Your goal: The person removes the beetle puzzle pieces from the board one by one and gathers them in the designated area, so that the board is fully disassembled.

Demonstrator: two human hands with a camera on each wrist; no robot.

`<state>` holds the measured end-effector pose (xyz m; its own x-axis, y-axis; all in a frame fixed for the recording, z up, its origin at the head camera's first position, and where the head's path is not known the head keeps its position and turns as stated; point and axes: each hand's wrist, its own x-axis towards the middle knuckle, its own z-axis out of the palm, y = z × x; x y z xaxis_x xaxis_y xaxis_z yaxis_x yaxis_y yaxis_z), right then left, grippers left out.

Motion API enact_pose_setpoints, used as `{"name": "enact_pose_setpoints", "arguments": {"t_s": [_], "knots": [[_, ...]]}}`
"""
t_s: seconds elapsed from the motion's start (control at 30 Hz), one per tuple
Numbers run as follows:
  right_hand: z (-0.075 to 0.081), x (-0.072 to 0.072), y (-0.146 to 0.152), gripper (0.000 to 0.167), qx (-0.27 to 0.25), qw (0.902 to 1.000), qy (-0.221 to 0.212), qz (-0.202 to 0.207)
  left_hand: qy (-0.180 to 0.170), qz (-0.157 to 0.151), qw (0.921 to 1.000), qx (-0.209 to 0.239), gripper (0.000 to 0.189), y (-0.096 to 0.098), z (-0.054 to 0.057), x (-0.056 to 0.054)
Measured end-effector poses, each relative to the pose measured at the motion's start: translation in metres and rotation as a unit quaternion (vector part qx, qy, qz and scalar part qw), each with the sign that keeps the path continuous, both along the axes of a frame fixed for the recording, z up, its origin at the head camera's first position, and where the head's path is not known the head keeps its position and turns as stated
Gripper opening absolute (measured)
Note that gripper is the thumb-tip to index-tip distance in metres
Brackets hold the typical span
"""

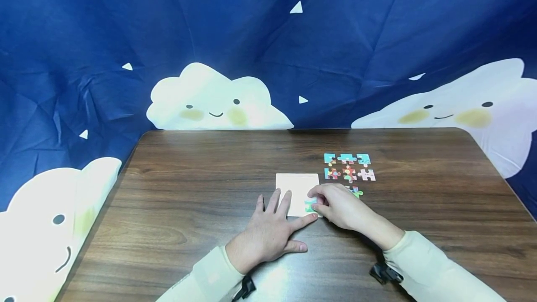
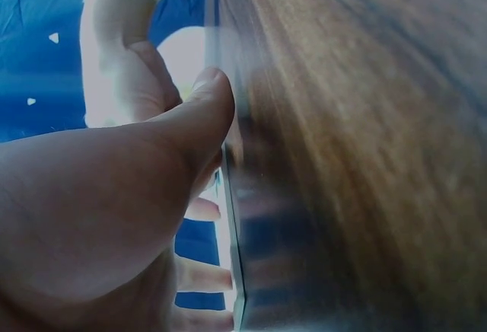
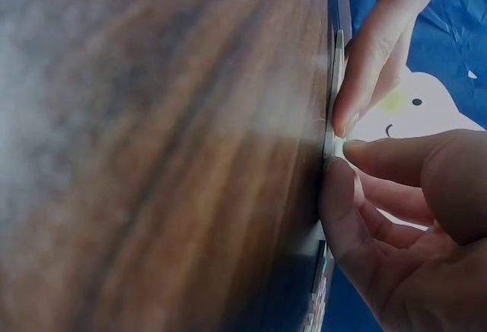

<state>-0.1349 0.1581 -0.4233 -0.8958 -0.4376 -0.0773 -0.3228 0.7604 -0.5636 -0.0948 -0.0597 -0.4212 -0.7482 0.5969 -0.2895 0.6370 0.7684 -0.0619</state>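
A square white puzzle board [image 1: 292,181] lies on the table. My left hand [image 1: 270,232] is spread flat, its fingers resting on the board's near-left part and near edge. At the board's near-right corner, my right hand [image 1: 340,204] has thumb and fingers bent round a green and light-blue jigsaw piece [image 1: 309,206], pinching it at the board's surface. In the right wrist view, the right thumb and fingertips [image 3: 358,151] meet at the board edge [image 3: 335,81], with a left finger just beyond; the piece is mostly hidden there.
Loose jigsaw pieces [image 1: 349,171] lie in rough rows right of the board, the nearest row partly covered by the right hand. Dark wooden table [image 1: 189,167] surrounds the board. A blue curtain with smiling clouds [image 1: 218,101] hangs behind it.
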Motion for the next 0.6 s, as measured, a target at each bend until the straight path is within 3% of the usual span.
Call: {"name": "enact_pose_setpoints", "arguments": {"t_s": [0.43, 0.6], "knots": [[0.002, 0.0011, -0.0008, 0.021, -0.017, 0.9994, -0.027, -0.016, -0.007, 0.001, 0.9999, -0.008, 0.075, 0.0004, 0.0002, 0.0007], [0.0035, 0.0026, -0.001, 0.02, -0.02, 0.9997, -0.005, -0.015, -0.003, -0.001, 1.0, -0.009, 0.075, 0.0005, -0.0001, 0.0007]]}}
